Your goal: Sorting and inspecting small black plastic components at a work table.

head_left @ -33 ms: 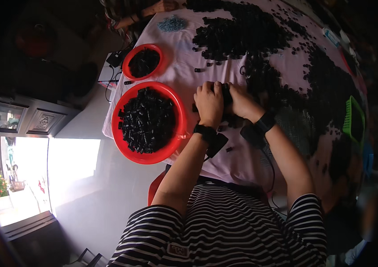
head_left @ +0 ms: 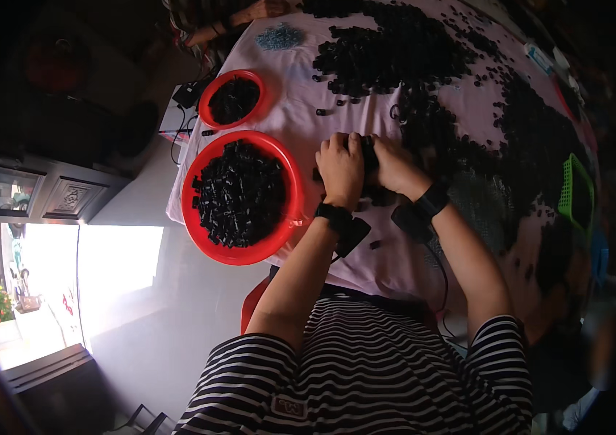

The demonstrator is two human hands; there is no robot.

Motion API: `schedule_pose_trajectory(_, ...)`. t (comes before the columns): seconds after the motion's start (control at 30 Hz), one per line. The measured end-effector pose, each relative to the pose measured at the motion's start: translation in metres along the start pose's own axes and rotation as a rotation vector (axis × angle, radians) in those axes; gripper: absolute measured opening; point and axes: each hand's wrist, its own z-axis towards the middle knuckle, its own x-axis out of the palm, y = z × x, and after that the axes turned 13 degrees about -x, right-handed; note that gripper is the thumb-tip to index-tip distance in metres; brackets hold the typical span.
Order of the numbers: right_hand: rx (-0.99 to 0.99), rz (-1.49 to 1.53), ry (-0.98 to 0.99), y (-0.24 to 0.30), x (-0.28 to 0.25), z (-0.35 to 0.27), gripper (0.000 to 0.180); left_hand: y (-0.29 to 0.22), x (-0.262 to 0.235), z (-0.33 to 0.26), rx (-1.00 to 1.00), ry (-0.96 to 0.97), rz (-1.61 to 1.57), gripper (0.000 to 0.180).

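Observation:
My left hand (head_left: 341, 167) and my right hand (head_left: 400, 171) are close together over the near part of the pink cloth. Both are closed, with fingers curled, around small black plastic pieces (head_left: 369, 154) that show dark between them. Just how many pieces they hold, and their exact shape, is hidden by my fingers. More loose black pieces lie under and beside my hands. Left of my left hand stands a large red basin (head_left: 296, 190) heaped with the same kind of small black pieces.
A smaller red basin (head_left: 206, 109) with black pieces sits behind the large one. Large black heaps (head_left: 395, 54) spread across the far and right table. Small blue pieces (head_left: 280, 37) lie at the far left, near another person's arm (head_left: 208, 34). A green basket (head_left: 567, 190) stands far right.

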Motion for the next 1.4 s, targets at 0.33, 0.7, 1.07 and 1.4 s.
schedule_pose_trajectory(0.33, -0.186, 0.051, -0.236, 0.013, 0.023, -0.045, 0.056, 0.0, -0.02, -0.04, -0.141, 0.053, -0.23, 0.031)
schedule_pose_trajectory(0.7, -0.179, -0.285, -0.115, 0.057, 0.013, -0.072, 0.047, 0.014, -0.043, -0.073, -0.019, 0.034, -0.208, 0.018)
schedule_pose_trajectory(1.07, -0.191, -0.08, -0.01, 0.076, 0.005, -0.071, 0.048, 0.022, -0.053, -0.075, -0.053, 0.008, -0.25, 0.021)
schedule_pose_trajectory(1.4, -0.179, -0.023, -0.095, 0.067, -0.034, -0.078, 0.058, 0.017, -0.062, -0.08, 0.046, 0.013, -0.147, 0.025)
